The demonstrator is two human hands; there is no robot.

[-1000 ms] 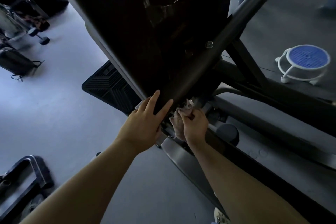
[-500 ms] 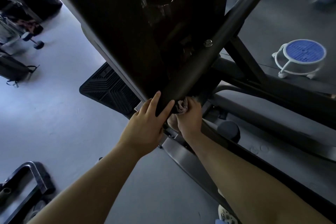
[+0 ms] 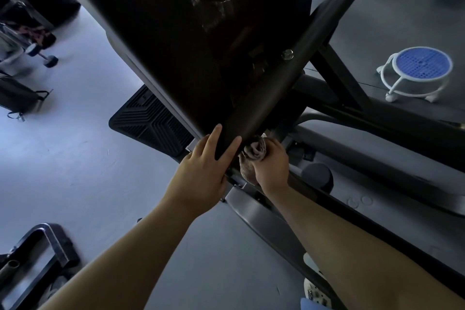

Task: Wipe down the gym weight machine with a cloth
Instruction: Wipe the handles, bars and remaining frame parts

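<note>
Now right hand [image 3: 271, 166] higher under the tube [image 3: 276, 88] — gripping cloth [image 3: 255, 150], left hand [image 3: 201, 171] flat.

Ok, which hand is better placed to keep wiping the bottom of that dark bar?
The right hand. It already grips the bunched cloth against the lower end of the dark bar. The left hand holds no cloth; its straight fingers rest on the bar, apparently bracing.

A gym is shown. A large dark weight machine [image 3: 201, 40] with a thick tubular frame is set on a grey rubber floor [image 3: 63, 171]; a dumbbell [image 3: 41, 54], bags [image 3: 17, 98], a ribbed black mat [image 3: 148, 123] and a small round blue-topped stool [image 3: 417, 70] are seen around it.
</note>
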